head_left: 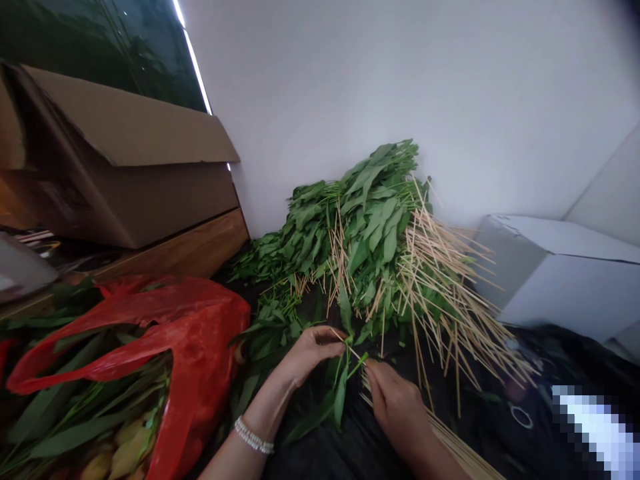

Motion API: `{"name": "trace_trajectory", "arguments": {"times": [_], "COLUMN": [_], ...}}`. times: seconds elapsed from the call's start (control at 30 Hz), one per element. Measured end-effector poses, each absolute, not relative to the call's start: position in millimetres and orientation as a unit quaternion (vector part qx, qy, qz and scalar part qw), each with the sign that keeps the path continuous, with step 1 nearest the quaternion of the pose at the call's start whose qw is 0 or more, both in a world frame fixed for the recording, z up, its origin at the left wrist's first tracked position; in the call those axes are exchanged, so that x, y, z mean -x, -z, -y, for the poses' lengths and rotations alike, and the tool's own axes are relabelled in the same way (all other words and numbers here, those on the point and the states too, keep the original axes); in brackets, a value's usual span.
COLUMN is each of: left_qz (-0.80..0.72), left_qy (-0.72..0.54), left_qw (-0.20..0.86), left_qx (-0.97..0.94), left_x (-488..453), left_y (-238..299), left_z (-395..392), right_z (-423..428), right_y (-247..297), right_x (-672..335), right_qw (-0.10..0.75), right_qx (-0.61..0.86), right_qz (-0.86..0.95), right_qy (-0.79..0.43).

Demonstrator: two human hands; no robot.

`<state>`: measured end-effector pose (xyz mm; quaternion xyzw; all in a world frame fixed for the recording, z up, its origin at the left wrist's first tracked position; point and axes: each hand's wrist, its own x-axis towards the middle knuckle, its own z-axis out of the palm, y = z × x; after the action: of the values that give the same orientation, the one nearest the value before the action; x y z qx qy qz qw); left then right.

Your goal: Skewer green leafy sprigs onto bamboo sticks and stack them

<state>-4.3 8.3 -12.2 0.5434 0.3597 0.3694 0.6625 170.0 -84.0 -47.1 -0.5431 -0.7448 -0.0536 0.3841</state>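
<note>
A plain pale wall (425,87) fills the back; upper left, a dark green pane (125,47) edged by bright light (194,60), above brown wooden furniture (185,243).

The leaf (340,397) is partly covered at the grip by the fingertips of the left hand (320,348). The near end of the stick (356,355) is hidden in the right hand (397,403). Below the grip, spare sticks (463,443) are overlapped by the right forearm and cut off by the bottom edge. Left of the grip, the red bag (207,347) is cut off at the bottom. Far right, a bright patch (595,427) is blurred into unreadable blocks.
</note>
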Motion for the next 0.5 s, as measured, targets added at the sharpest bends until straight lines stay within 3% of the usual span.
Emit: {"name": "trace_trajectory", "arguments": {"times": [0.23, 0.5], "left_qz": [-0.369, -0.357], "left_qy": [-0.404, -0.336], "left_qw": [0.653, 0.674], "left_qx": [-0.523, -0.553], "left_x": [10.9, 1.9], "left_y": [6.4, 10.8], "left_z": [-12.9, -4.6], "right_z": [83.9, 85.6], "right_y": [48.3, 52.6], "right_x": [-172.9, -173.1], "right_qw": [0.390, 0.374], "right_qx": [0.542, 0.531], "right_qz": [0.743, 0.759], "right_qy": [0.048, 0.039]}}
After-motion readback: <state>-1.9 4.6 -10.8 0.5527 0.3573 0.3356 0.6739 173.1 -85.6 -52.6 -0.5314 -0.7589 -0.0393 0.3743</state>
